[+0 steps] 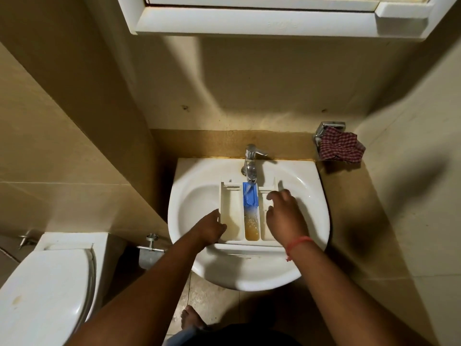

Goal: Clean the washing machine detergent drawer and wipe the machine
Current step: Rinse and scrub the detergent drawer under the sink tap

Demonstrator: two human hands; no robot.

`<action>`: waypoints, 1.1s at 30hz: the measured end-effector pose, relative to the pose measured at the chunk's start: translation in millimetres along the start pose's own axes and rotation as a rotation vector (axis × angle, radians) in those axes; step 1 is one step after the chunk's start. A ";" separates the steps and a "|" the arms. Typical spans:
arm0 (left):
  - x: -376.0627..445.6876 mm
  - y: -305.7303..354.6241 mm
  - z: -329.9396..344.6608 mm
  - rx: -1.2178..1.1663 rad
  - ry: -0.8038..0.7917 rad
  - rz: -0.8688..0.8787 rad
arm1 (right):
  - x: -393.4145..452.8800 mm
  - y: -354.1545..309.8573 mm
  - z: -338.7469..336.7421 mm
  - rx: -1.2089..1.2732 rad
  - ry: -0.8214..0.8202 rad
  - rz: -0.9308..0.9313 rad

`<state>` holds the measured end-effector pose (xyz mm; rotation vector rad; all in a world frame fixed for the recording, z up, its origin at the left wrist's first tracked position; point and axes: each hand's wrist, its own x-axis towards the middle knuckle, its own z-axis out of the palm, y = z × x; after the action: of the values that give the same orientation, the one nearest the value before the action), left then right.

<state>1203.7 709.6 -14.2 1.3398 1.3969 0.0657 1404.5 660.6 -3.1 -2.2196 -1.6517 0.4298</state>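
Gripping the detergent drawer (230, 216) in the sink (189, 196), the left hand (212, 227) steadies it. Right hand (284, 216) hovers with fingers loose over its right compartment under the running tap (250, 163).

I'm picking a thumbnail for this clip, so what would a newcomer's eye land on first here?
First, the white detergent drawer lying in the sink under the running tap, its middle channel holding brownish water below a bright blue insert. The left hand grips its left edge; the right hand hovers over its right side. A red checked cloth sits at the right.
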 end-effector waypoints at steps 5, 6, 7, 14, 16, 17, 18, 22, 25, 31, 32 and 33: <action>0.3 5.3 -13.1 0.027 -0.089 -0.088 | 3.2 33.4 -12.9 0.411 -0.405 0.452; -1.0 6.7 -14.1 0.014 -0.105 -0.112 | 2.2 33.8 -14.2 0.453 -0.479 0.464; -0.4 7.3 -14.6 -0.001 -0.118 -0.133 | 1.2 34.0 -14.7 0.472 -0.517 0.464; -3.4 11.6 -25.5 -0.034 -0.201 -0.272 | 4.7 32.2 -21.0 0.597 -0.575 0.546; -5.6 10.8 -26.9 -0.077 -0.210 -0.316 | 6.5 32.8 -22.0 0.602 -0.592 0.554; -7.0 10.4 -27.2 -0.104 -0.215 -0.330 | 7.3 32.1 -23.5 0.597 -0.594 0.544; -8.1 9.7 -27.0 -0.124 -0.216 -0.338 | 8.7 32.3 -23.8 0.602 -0.583 0.533; -12.3 11.1 -25.7 -0.157 -0.224 -0.349 | 13.5 28.2 -26.7 0.508 -0.533 0.460; -15.2 12.7 -26.7 -0.185 -0.204 -0.348 | 15.7 24.6 -29.8 0.444 -0.495 0.412; -20.1 9.9 -23.0 -0.226 -0.198 -0.368 | 17.2 20.6 -31.2 0.370 -0.366 0.375; -21.2 7.9 -21.8 -0.241 -0.199 -0.373 | 15.7 22.1 -30.2 0.378 -0.335 0.378; -21.5 5.1 -20.7 -0.268 -0.197 -0.374 | 13.1 23.8 -29.7 0.398 -0.300 0.390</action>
<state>1186.1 708.8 10.5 0.8283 1.3927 -0.1219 1441.4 664.2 12.4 -2.2313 -1.1133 1.1338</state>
